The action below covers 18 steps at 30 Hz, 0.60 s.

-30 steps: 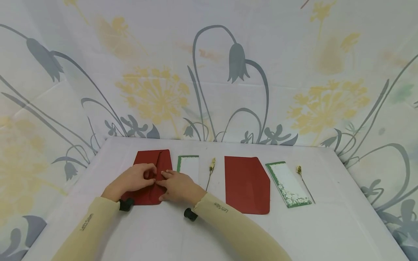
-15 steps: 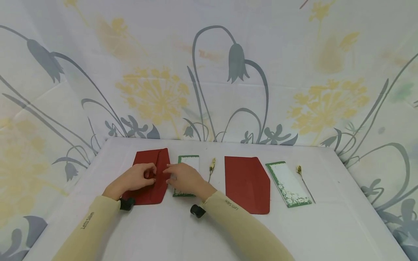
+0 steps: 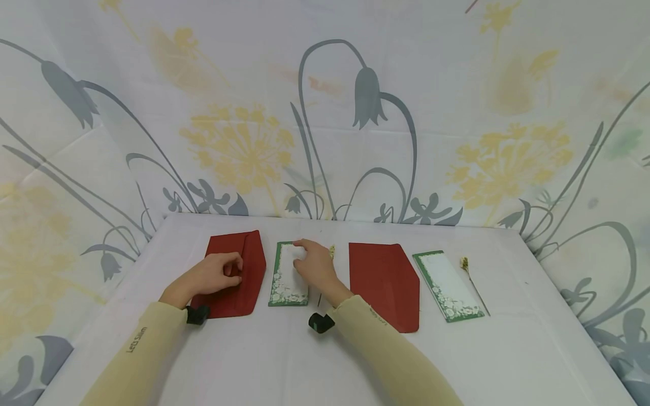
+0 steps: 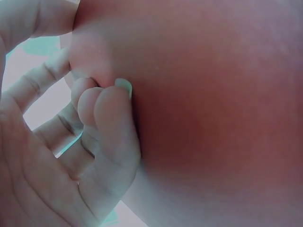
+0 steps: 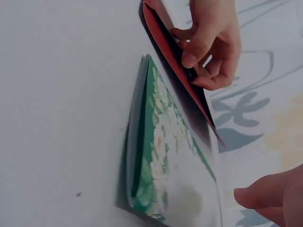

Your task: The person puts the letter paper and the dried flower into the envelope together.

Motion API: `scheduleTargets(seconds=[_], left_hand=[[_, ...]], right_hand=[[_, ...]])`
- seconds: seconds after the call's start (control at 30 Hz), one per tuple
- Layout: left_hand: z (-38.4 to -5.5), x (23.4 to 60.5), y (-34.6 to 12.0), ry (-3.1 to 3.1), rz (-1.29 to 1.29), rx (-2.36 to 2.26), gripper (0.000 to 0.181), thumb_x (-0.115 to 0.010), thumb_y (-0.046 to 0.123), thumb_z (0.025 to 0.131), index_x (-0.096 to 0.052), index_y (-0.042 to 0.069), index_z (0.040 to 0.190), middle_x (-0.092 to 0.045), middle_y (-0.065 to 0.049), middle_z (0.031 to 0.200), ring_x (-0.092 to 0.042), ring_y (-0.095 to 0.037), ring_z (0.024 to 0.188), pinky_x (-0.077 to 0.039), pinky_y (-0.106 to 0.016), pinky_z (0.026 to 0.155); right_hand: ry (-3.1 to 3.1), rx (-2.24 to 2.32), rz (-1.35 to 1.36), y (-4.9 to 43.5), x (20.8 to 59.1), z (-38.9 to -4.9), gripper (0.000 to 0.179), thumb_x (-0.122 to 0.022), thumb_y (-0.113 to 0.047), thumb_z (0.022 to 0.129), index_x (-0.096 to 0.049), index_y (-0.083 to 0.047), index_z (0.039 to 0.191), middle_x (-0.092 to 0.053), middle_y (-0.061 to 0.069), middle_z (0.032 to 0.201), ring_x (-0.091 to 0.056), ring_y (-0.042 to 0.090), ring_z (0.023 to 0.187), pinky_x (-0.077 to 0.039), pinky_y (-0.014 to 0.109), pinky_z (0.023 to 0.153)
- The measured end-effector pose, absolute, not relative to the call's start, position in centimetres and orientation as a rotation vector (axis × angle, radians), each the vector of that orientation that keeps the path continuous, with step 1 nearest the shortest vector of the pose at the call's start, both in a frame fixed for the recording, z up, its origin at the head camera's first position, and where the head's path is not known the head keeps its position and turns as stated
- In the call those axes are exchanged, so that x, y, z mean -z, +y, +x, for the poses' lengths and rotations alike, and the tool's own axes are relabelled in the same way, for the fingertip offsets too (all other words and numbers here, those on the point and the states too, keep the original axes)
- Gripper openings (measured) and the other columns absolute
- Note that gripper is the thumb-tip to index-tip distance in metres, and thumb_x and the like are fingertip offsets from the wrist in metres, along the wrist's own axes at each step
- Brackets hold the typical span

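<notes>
On the left side of the table lies a red paper envelope (image 3: 256, 270), its flap opened toward the right. My left hand (image 3: 215, 275) pinches the pocket's edge; the right wrist view shows a dark gap at the envelope's mouth (image 5: 163, 40) beside that thumb. In the left wrist view the left hand's fingers (image 4: 116, 123) are curled against the red paper. My right hand (image 3: 320, 268), holding nothing, hovers over the right side of a white card (image 3: 284, 285) with a green floral border. Behind that hand a dried flower (image 3: 332, 251) is partly hidden.
Right of the middle lies a second red envelope (image 3: 383, 287). Beyond it are another green-bordered card (image 3: 449, 287), tilted, and a second dried flower (image 3: 464, 264) on a thin stem. A flower-printed cloth (image 3: 325, 141) hangs behind the white table (image 3: 254, 361).
My right hand has left the red envelope's flap and moved right, over the card. The flap edge has lifted slightly. My left hand has stayed in place.
</notes>
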<state>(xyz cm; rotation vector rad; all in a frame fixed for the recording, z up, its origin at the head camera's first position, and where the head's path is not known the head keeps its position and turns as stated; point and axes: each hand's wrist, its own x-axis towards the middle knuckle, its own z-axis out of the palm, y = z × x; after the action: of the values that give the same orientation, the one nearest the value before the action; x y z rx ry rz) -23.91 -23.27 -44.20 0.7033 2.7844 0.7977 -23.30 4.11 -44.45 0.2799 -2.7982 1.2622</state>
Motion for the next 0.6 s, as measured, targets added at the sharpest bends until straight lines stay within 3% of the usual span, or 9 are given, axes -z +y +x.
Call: scheduleTargets(seconds=[0.17,0.6], left_hand=[[-23.9,44.1,-23.3,2.771,0.686,-0.801,0.018,-0.072,0.013,0.086,-0.059,0.014,0.098,-0.050,0.000,0.076,-0.049,-0.017,0.073,-0.043,-0.033,0.060],[-24.2,44.5,-23.4,2.741,0.648,-0.825,0.020,-0.073,0.015,0.086,-0.059,0.015,0.099,-0.051,-0.001,0.077,-0.050,-0.017,0.071,-0.045,-0.032,0.059]], right_hand=[[-2.761,-1.338,0.206,4.4,45.4,-23.4,0.049,-0.074,-0.003,0.081,-0.063,-0.004,0.128,-0.057,0.015,0.137,-0.052,0.032,0.128,-0.042,0.046,0.104],[-2.762,-1.309,0.104,3.7,46.6,-23.4,0.068,-0.093,-0.013,0.067,-0.063,-0.006,0.127,-0.045,0.019,0.138,-0.047,0.037,0.126,-0.042,0.046,0.103]])
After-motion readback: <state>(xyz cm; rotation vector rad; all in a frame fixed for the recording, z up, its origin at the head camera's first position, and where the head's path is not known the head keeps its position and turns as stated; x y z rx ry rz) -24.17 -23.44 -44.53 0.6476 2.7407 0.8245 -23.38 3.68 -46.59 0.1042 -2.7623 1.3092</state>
